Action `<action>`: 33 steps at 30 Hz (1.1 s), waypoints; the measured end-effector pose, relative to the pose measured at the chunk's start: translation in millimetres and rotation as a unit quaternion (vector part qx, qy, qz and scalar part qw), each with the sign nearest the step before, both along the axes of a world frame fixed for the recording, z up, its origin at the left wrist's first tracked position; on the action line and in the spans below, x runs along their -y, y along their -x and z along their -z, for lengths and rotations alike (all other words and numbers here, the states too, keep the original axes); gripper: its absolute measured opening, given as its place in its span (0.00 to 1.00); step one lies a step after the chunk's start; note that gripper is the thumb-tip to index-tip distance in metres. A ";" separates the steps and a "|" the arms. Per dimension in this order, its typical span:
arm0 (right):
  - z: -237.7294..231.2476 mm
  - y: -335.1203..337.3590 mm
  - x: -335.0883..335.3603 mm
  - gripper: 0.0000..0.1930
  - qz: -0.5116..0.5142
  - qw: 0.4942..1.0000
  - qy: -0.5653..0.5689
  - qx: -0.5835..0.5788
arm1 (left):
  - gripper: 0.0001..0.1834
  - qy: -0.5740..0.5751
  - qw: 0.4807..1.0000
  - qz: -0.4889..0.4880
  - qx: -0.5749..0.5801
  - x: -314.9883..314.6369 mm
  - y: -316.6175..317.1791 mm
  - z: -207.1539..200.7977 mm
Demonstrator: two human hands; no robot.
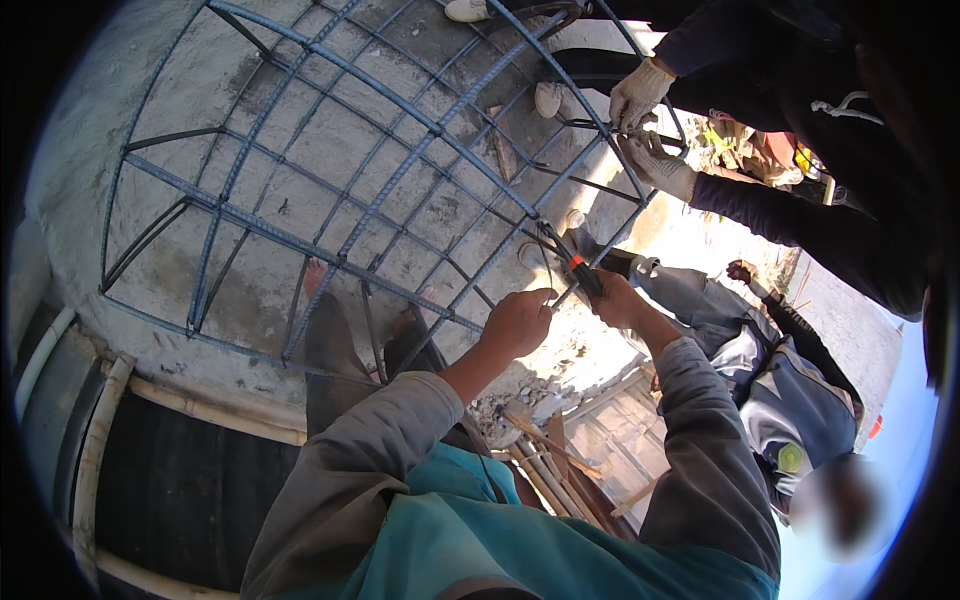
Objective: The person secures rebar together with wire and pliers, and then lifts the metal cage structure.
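Observation:
A cage of ribbed steel rebar [437, 130] spreads out in front of me. My right hand [622, 303] is wrapped round the handles of dark pliers [578, 264] with an orange-red band. Their jaws are at a crossing of the bars, though the exact bite is too small to make out. Just left of the pliers, my left hand [520, 322] is closed in a pinch. A thin tie wire [549, 268] runs from the crossing down to its fingertips.
At upper right, a co-worker's white-gloved hands [645, 130] work on the cage's end. Another person [790, 400] in grey is at lower right. Bamboo poles [100, 440] border a dark panel at lower left. My bare feet [316, 275] stand on concrete beneath the bars.

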State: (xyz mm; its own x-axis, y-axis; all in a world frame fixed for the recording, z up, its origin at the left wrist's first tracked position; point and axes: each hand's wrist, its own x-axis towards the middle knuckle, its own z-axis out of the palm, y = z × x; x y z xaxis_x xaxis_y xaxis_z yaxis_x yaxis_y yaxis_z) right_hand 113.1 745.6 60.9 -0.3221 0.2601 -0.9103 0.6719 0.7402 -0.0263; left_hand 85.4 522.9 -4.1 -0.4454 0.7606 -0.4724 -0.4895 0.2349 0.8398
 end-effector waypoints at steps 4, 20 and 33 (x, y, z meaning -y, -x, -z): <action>1.0 1.8 -3.3 0.14 0.032 0.999 0.011 0.015 | 0.29 0.024 0.997 -0.023 0.075 24.0 16.2 14.0; -27.9 16.9 3.0 0.19 0.397 0.890 0.222 0.028 | 0.17 -0.142 0.849 0.028 -0.507 -92.9 28.1 59.4; -79.4 21.5 36.4 0.35 -0.338 0.911 -0.179 -0.154 | 0.15 -0.112 0.864 0.023 -0.491 -117.0 42.0 53.3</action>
State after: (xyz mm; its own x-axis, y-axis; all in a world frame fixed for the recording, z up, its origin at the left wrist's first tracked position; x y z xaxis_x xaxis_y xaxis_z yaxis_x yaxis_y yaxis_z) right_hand 91.6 709.2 140.3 -0.7439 0.1700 -0.6463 0.0612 0.9804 0.1873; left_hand 43.3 639.9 -57.4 -0.5144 0.8118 0.2764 0.4892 0.0131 0.8721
